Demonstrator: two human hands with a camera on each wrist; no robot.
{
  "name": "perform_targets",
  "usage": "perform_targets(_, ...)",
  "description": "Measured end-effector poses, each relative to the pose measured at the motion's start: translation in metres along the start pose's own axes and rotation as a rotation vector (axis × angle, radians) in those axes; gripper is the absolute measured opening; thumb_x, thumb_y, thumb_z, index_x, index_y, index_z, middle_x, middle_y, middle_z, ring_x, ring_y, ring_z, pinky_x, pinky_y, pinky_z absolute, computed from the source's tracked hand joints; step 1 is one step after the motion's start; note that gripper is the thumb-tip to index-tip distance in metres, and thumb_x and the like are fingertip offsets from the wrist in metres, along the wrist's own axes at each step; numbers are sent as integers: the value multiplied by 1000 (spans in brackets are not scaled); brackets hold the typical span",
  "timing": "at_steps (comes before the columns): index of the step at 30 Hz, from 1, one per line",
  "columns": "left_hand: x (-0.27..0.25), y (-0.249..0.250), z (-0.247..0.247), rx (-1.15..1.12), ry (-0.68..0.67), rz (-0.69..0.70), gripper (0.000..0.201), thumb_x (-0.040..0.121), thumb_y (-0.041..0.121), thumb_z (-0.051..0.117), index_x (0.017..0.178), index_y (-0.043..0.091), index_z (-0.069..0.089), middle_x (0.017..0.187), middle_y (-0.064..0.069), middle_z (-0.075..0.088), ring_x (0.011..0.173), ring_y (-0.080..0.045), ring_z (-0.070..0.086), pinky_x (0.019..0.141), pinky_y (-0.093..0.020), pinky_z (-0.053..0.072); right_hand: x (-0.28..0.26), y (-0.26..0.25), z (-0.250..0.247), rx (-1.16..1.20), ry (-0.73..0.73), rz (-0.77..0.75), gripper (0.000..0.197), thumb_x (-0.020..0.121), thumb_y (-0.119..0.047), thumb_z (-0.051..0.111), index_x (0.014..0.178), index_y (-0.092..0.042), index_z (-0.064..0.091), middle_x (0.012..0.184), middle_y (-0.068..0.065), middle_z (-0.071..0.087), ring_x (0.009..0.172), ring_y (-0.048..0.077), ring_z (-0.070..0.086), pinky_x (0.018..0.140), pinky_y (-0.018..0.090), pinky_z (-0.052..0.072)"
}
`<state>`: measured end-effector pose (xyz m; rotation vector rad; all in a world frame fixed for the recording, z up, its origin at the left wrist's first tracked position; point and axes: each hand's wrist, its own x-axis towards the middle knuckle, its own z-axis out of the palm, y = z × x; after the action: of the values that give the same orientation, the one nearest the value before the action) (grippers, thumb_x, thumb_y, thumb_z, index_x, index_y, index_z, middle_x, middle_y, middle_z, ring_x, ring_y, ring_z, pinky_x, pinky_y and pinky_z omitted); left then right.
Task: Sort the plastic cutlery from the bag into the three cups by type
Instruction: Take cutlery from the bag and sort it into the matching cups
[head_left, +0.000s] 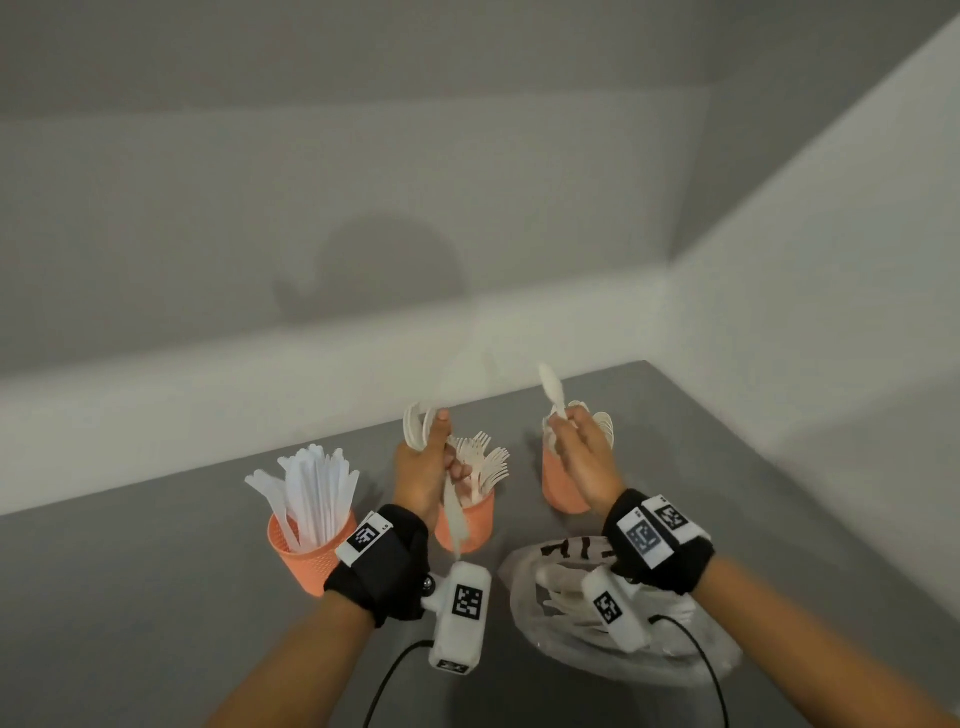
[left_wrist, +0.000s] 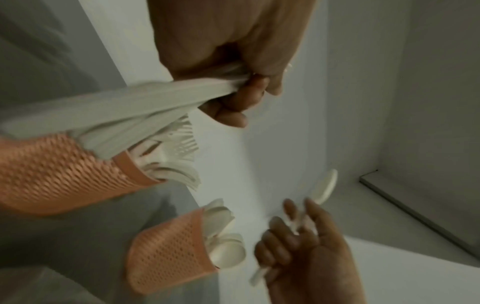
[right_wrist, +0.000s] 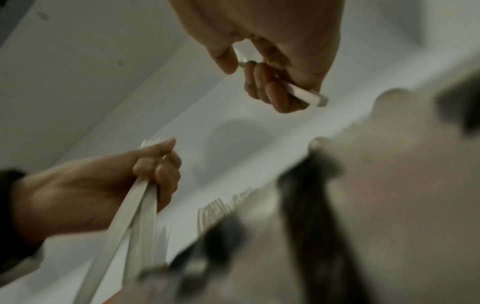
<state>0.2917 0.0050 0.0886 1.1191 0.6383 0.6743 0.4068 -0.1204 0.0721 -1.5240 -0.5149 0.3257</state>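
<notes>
Three orange mesh cups stand in a row on the grey table: a knife cup (head_left: 311, 556) at left, a fork cup (head_left: 470, 527) in the middle, a spoon cup (head_left: 561, 486) at right. My left hand (head_left: 441, 447) grips a bundle of white cutlery (head_left: 417, 428) above the fork cup, with spoon bowls above the fist and handles (left_wrist: 124, 102) hanging below. My right hand (head_left: 566, 421) pinches a single white spoon (head_left: 551, 387), bowl up, over the spoon cup (left_wrist: 166, 253). Its handle (right_wrist: 306, 94) sticks out below the curled fingers (right_wrist: 267, 86).
A clear plastic bag (head_left: 670, 654) with more white cutlery inside lies on the table at the near right, under my right wrist. White walls close the table at the back and on the right. Bare grey table (head_left: 130, 597) spreads to the left of the cups.
</notes>
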Motion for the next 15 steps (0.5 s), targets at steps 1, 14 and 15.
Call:
perform_targets(1,2,-1,-3,40,17,15,35,94,30,52,64,12,46,34,7,39,32,-6,40,43,-20,41,5,-2,-5,-7,26,-30,19,96,-28,47,77,-23,48,59,-5,41,46,1,41,51,17,36)
perform_targets(14,35,9,1,122,130,213,24,96,22,46,73,18,43,54,0,45,46,-11,45,57,-28,43,48,-2,-29,-192,110,-87,26,101,-18,30,84,-33,42,122,9,62,108,26,53,94,20,40)
perform_targets(15,36,8,3,152,127,236,24,96,22,46,73,18,43,57,-2,44,50,-13,44,59,-28,43,50,3,-29,-231,113,-78,27,101,-21,31,86,-39,44,125,6,60,115,29,49,103,33,37)
